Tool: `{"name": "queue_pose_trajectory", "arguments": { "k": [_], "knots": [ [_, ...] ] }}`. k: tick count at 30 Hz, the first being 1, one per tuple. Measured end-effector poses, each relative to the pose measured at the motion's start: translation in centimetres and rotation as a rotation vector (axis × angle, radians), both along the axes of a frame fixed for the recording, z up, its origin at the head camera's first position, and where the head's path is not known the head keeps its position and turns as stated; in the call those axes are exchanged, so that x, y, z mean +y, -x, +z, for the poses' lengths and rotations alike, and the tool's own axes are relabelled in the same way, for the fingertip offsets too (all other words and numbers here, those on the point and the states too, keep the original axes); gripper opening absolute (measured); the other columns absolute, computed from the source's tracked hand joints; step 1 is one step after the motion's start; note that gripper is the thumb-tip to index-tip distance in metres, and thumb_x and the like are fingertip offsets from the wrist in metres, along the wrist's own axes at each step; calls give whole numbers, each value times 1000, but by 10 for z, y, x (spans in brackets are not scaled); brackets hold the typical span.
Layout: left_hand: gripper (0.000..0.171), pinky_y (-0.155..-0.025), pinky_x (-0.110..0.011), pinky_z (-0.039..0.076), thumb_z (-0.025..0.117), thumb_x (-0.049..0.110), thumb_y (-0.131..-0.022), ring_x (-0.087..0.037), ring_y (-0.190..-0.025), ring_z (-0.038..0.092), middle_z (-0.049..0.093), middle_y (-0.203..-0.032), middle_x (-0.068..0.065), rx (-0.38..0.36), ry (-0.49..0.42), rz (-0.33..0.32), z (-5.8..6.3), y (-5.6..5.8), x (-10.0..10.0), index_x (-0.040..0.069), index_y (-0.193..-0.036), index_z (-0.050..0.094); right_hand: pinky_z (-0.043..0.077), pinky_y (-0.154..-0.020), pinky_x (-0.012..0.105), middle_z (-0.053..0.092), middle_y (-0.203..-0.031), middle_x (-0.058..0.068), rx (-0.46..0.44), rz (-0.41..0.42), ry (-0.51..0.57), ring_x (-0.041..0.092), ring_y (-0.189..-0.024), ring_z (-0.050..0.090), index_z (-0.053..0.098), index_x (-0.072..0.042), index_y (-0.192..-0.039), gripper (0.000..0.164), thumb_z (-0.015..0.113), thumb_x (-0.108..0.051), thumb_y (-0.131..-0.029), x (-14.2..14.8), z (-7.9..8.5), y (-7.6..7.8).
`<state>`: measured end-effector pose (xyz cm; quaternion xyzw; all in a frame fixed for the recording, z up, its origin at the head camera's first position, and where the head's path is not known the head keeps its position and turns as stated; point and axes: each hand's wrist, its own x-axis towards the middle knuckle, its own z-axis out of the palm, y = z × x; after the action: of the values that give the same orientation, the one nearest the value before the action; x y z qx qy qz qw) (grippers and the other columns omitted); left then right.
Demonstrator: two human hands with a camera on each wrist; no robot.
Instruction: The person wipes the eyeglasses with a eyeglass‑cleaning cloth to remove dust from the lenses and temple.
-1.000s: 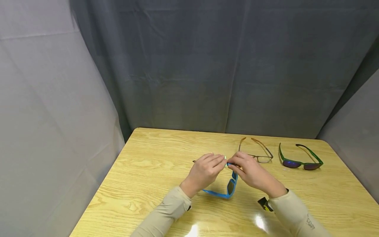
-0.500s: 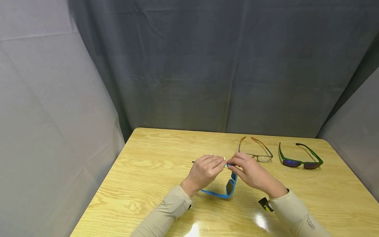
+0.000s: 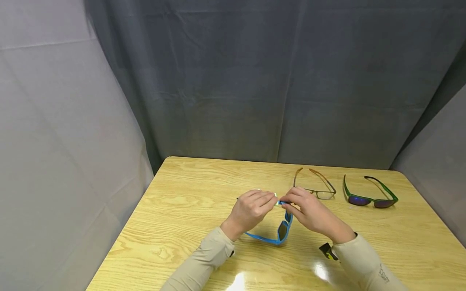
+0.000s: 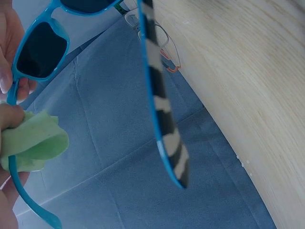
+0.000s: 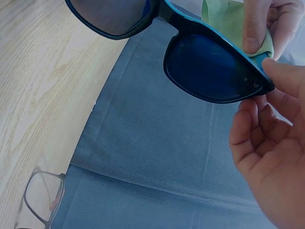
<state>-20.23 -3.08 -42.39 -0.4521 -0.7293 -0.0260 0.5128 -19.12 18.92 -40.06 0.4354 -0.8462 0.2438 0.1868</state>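
Note:
Blue sunglasses (image 3: 282, 231) with dark lenses are held up between both hands above the table. My right hand (image 3: 309, 211) pinches them at the frame corner near one hinge, thumb on one side and fingers on the other in the right wrist view. A light green cloth (image 4: 35, 138) is folded around that side's temple arm, and my left hand (image 3: 251, 211) pinches cloth and arm together. The curved tip of this arm sticks out below the cloth in the left wrist view. The other temple arm (image 4: 159, 102), striped black and beige inside, extends free.
Behind the right hand, eyeglasses (image 3: 325, 195) with orange-brown arm tips lie on the wooden table (image 3: 174, 226). Green sunglasses (image 3: 376, 202) with bluish lenses sit further right. A small black and yellow item (image 3: 328, 251) is beside the right cuff. Grey curtains (image 3: 225, 89) enclose the table.
The left hand and cloth have shifted very slightly left, away from the right hand. The blue sunglasses have tilted a little; the right hand stays nearly in place.

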Motion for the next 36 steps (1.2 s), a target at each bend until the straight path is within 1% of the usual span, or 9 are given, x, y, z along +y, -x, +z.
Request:
{"name": "queue_pose_trajectory", "arguments": {
  "k": [7, 14, 22, 26, 32, 36],
  "knots": [
    [19, -82, -24, 52, 57, 9, -94, -10, -90, 67, 72, -97, 2, 0, -8, -14, 1, 0, -2, 12, -97, 75, 42, -62, 21, 56, -92, -12, -6, -4, 3, 6, -78, 46, 68, -12, -98, 18, 69, -1, -84, 1, -1, 0],
    [18, -80, -23, 52, 58, 8, -94, -9, -87, 67, 72, -94, 2, 5, -17, -33, -1, 1, -4, 12, -95, 75, 42, -63, 21, 56, -92, -12, -10, -3, 10, 7, -79, 47, 68, -10, -97, 17, 69, -1, -83, 2, -2, -1],
    [18, -80, -23, 52, 58, 9, -94, -9, -88, 67, 72, -95, 2, -8, -13, -26, -1, 1, -6, 12, -95, 75, 43, -64, 21, 56, -92, -12, -3, 3, 24, 8, -79, 48, 68, -10, -97, 19, 70, 1, -82, 4, -3, -1],
    [18, -79, -22, 52, 57, 9, -94, -9, -88, 67, 72, -95, 2, -10, -16, -24, -1, 1, -8, 12, -94, 75, 43, -64, 21, 56, -93, -12, -20, -2, 21, 10, -79, 49, 68, -10, -97, 18, 69, 0, -83, 6, -3, -1],
    [19, -79, -22, 52, 57, 9, -94, -8, -87, 67, 72, -95, 2, -3, -20, -24, 0, 3, -10, 12, -95, 75, 43, -63, 21, 56, -93, -13, -39, -4, 25, 8, -79, 48, 68, -10, -98, 17, 68, 0, -84, 9, -4, 0],
    [19, -79, -22, 52, 56, 9, -95, -8, -86, 67, 72, -95, 2, -11, -24, -29, 0, 4, -12, 12, -95, 75, 43, -63, 22, 56, -93, -12, -42, -5, 27, 10, -79, 49, 68, -10, -98, 17, 68, 0, -84, 10, -5, 1]
  ]
}}
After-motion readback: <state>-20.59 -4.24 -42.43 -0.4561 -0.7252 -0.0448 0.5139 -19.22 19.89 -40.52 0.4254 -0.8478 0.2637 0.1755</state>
